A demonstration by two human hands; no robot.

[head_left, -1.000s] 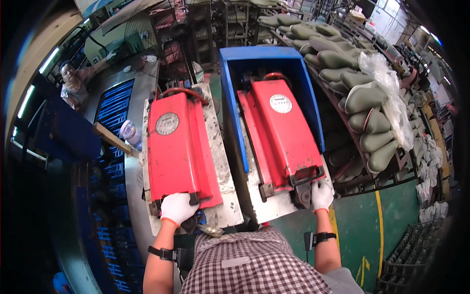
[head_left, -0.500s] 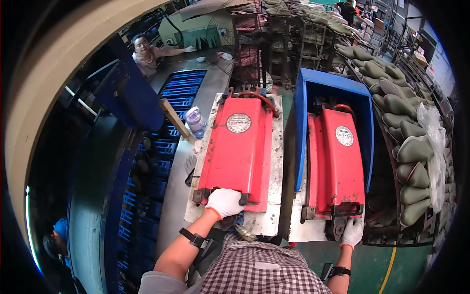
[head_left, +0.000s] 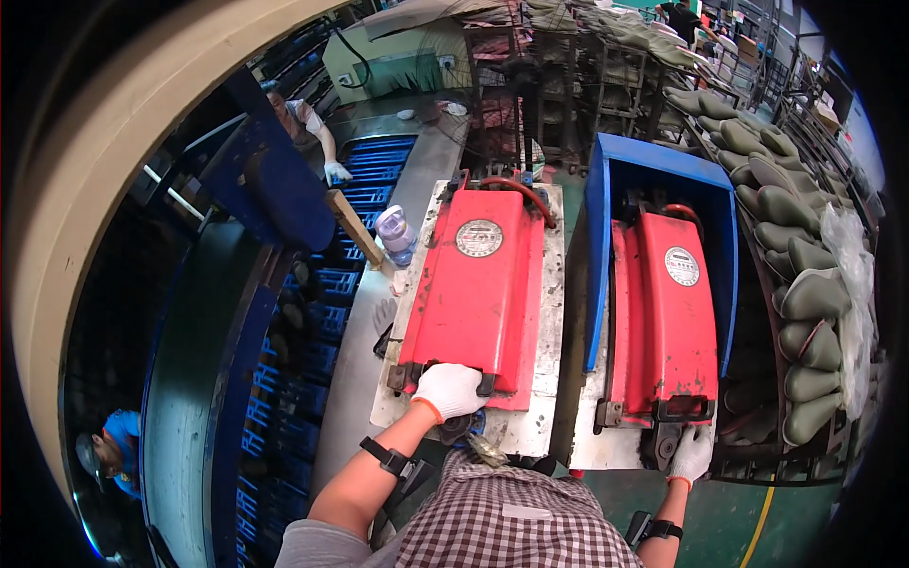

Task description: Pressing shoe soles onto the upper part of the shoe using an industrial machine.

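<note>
My left hand (head_left: pixel 449 391), in a white knit glove with an orange cuff, is closed round the black handle (head_left: pixel 486 382) at the near end of the left red machine cover (head_left: pixel 471 293). This cover sits on a scuffed white plate (head_left: pixel 543 374). My right hand (head_left: pixel 691 452), gloved alike, is at the near edge of the right machine, beside a black bracket (head_left: pixel 667 443) and below the black handle (head_left: pixel 684 409) of the right red cover (head_left: pixel 674 312). Its fingertips are hidden, so its grip does not show.
A blue metal hood (head_left: pixel 660 161) surrounds the right cover. Shoe-shaped olive pieces (head_left: pixel 812 295) fill a rack at the right, beside clear plastic (head_left: pixel 846 284). Left are a conveyor with blue slats (head_left: pixel 371 175), a wooden bar (head_left: pixel 355 227), a bottle (head_left: pixel 395 232) and a loose glove (head_left: pixel 383 314). Co-workers are beyond.
The scene has shifted slightly right in view. Both my hands stay at the same places on the machines. The far co-worker's gloved hand has moved from the tabletop to the blue slats.
</note>
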